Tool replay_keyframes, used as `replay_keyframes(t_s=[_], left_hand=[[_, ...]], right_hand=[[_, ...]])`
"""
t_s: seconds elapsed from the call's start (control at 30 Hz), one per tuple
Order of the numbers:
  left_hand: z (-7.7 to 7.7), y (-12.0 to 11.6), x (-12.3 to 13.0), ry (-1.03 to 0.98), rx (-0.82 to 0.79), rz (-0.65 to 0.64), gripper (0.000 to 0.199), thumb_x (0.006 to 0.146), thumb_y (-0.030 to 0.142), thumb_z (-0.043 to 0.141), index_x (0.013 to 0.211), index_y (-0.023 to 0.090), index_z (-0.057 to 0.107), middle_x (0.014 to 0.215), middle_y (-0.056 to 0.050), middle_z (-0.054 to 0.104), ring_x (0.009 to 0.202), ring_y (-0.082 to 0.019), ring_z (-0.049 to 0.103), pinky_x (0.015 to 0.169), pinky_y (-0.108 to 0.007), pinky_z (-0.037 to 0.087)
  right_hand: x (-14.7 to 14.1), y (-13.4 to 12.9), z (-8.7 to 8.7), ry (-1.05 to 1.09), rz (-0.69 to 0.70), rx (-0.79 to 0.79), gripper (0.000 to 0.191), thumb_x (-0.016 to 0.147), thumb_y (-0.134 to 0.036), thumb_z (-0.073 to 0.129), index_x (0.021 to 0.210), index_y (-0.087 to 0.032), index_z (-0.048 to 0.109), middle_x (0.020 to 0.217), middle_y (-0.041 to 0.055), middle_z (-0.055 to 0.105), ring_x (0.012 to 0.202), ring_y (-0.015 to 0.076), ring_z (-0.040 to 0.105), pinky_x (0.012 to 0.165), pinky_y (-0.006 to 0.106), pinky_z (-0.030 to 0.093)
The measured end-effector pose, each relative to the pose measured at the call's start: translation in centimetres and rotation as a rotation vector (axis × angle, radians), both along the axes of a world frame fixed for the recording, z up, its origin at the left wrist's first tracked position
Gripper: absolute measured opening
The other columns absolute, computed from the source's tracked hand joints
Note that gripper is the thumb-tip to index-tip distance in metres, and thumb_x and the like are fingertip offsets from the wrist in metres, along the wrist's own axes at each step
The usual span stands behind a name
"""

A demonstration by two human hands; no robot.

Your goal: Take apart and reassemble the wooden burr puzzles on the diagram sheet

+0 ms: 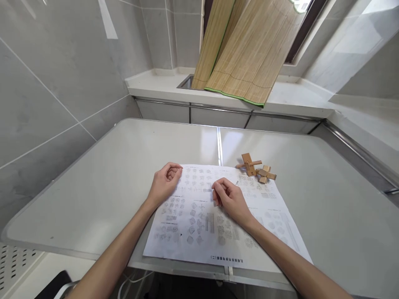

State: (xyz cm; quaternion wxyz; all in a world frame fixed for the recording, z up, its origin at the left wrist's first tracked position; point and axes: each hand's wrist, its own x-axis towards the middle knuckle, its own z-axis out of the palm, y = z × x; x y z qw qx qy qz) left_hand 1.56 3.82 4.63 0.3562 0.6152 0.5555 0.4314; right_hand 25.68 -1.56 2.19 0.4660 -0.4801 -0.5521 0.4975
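A large printed sheet of paper [199,249], covered in small diagrams and lines of text, lies across the table in front of me. On its upper left edge rests my left hand [165,182], fingers loosely curled in and nothing visible in them. My right hand [229,198] lies over the middle of the sheet, its fingers also curled, with no object showing. Beyond the right hand, at the sheet's upper right corner, sit two wooden interlocking puzzles: one with a flat upright plate and a crossing stick [248,164], the other a cross of short blocks [265,174]. Neither hand touches them.
The white folding table [124,166] has a metal seam [220,145] down its middle. Behind it runs a white counter [162,89] with a sink, partly covered by a hanging bamboo mat [246,50]. Grey tiled walls close in both sides. White cables [137,279] hang below the front edge.
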Motion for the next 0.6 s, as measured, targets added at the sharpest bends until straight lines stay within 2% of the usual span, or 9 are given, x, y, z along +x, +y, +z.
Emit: replay_keyframes(t_s=[0.1, 0.23, 0.6], left_hand=[[-0.1, -0.3, -2.0, 0.113, 0.01, 0.041, 0.028, 0.093, 0.047, 0.066, 0.098, 0.02, 0.071, 0.068, 0.004, 0.05, 0.063, -0.013, 0.043, 0.063, -0.027, 0.038], [-0.1, -0.9, -3.8, 0.114, -0.047, 0.052, 0.032, 0.093, 0.051, 0.065, 0.098, 0.02, 0.07, 0.071, 0.003, 0.053, 0.066, -0.014, 0.047, 0.065, -0.027, 0.038], [-0.4, -1.5, -3.5, 0.124, -0.042, 0.052, 0.034, 0.096, 0.054, 0.061, 0.091, 0.021, 0.068, 0.068, 0.004, 0.048, 0.064, -0.014, 0.043, 0.063, -0.027, 0.036]], right_hand=[[0.0, -0.2, -0.1, -0.03, 0.013, 0.009, 0.039, 0.106, -0.057, 0.055, 0.087, -0.023, 0.062, 0.064, -0.0024, 0.063, 0.053, 0.0141, 0.053, 0.055, 0.028, 0.046], [0.0, -0.4, -0.1, -0.066, 0.028, 0.026, 0.04, 0.106, -0.058, 0.055, 0.086, -0.023, 0.062, 0.063, -0.0025, 0.062, 0.053, 0.0147, 0.053, 0.056, 0.029, 0.045], [-0.2, -0.6, -0.2, -0.136, 0.029, 0.043, 0.042, 0.106, -0.059, 0.054, 0.086, -0.023, 0.063, 0.058, -0.0035, 0.06, 0.052, 0.0154, 0.053, 0.057, 0.029, 0.045]])
